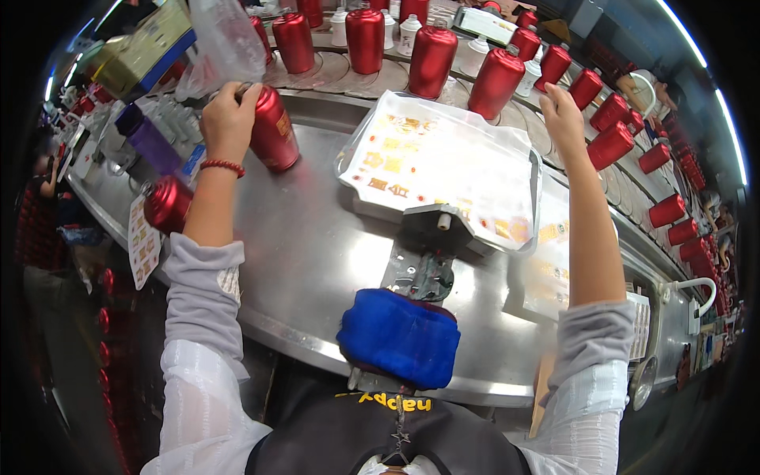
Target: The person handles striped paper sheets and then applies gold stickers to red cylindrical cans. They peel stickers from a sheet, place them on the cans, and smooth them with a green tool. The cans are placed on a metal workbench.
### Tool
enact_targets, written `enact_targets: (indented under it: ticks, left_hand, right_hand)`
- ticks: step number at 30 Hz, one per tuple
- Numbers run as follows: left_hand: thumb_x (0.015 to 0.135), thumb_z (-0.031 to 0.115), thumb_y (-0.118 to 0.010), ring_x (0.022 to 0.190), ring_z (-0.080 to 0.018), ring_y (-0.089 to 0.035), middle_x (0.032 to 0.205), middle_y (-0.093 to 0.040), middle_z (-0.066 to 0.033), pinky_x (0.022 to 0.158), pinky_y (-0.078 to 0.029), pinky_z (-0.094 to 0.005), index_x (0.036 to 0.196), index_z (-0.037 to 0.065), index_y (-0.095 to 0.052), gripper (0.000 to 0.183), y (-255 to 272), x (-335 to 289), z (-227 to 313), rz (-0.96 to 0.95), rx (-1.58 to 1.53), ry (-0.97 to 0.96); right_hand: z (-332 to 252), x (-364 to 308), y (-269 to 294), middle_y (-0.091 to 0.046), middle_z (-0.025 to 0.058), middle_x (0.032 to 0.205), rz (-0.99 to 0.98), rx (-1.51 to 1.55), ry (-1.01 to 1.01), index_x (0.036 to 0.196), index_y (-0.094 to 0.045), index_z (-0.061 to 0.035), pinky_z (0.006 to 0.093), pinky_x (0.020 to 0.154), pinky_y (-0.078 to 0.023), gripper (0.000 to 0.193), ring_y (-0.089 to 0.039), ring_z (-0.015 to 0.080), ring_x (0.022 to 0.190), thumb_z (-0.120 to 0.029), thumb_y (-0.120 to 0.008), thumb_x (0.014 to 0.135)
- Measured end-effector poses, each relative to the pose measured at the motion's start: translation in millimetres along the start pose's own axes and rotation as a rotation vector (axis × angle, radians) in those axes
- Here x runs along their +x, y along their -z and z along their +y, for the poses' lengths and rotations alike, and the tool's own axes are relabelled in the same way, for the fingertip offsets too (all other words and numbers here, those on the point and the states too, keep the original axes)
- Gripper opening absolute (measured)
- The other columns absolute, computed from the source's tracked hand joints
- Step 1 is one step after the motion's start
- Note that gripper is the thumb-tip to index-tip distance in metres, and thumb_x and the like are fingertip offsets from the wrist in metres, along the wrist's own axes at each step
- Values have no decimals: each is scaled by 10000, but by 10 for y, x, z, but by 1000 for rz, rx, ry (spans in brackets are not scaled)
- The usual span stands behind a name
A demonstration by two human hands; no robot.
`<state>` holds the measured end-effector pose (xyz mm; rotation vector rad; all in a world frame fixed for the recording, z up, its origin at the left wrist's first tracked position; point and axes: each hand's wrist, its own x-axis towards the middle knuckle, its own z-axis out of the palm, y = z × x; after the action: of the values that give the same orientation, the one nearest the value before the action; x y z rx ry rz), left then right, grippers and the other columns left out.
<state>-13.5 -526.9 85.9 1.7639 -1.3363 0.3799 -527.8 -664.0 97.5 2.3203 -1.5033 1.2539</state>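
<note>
My left hand (229, 119) is closed at the neck of a shiny red bottle (275, 134) with gold marks on its side. That bottle's base is at the metal table, left of the tray. Farther right, my right hand (562, 117) is raised near the conveyor with its fingers curled; whatever they may hold is hidden. Between my arms, a clear-rimmed tray (342, 162) carries a white sheet (443, 158) printed with gold and red decals. A second red bottle (168, 204) is beside my left forearm, next to a small decal sheet (143, 245).
Red bottles (431, 59) and white ones line a curved conveyor (340, 79) at the back. Nearest me is a blue padded cushion (400, 336) by a dark metal fixture (443, 229). A purple bottle (148, 138) and a plastic bag (226, 43) are at left.
</note>
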Motion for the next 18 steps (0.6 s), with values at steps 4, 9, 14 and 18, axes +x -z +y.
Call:
enact_targets:
  ticks: [4, 9, 14, 18]
  left_hand:
    - [903, 472, -648, 924, -383, -684, 965, -722, -192, 818, -520, -442, 1050, 81, -723, 425, -109, 26, -28, -56, 96, 9]
    - [940, 470, -615, 972, -379, -672, 1048, -711, -187, 855, -511, -436, 1121, 63, -681, 450, -59, 28, -43, -85, 135, -16]
    - [953, 369, -655, 1011, -367, -648, 1157, -685, -169, 885, -503, -418, 1274, 53, -619, 451, 34, -265, 300, 110, 38, -334]
    - [942, 243, -701, 1002, -219, -659, 1127, -702, -110, 873, -501, -314, 1266, 72, -651, 370, 385, -608, 896, -45, -413, -435]
  right_hand:
    - [581, 664, -306, -704, 192, 1072, -57, -139, -282, 1238, -643, 3, 386, 892, -505, 490, -674, 315, 1012, -372, -664, 924]
    - [856, 894, -461, -710, 207, 1070, -70, -161, -310, 1053, -731, -27, 442, 899, -510, 565, -670, 386, 1024, -550, -674, 849]
    - [937, 449, -147, -706, 173, 1021, 161, -167, -37, 1027, -746, -43, 402, 874, -518, 405, -674, 329, 974, -403, -744, 842]
    - [224, 129, 761, -699, 113, 1066, 125, -96, 220, 1099, -727, -35, 325, 892, -512, 308, -670, 229, 1000, -275, -724, 907]
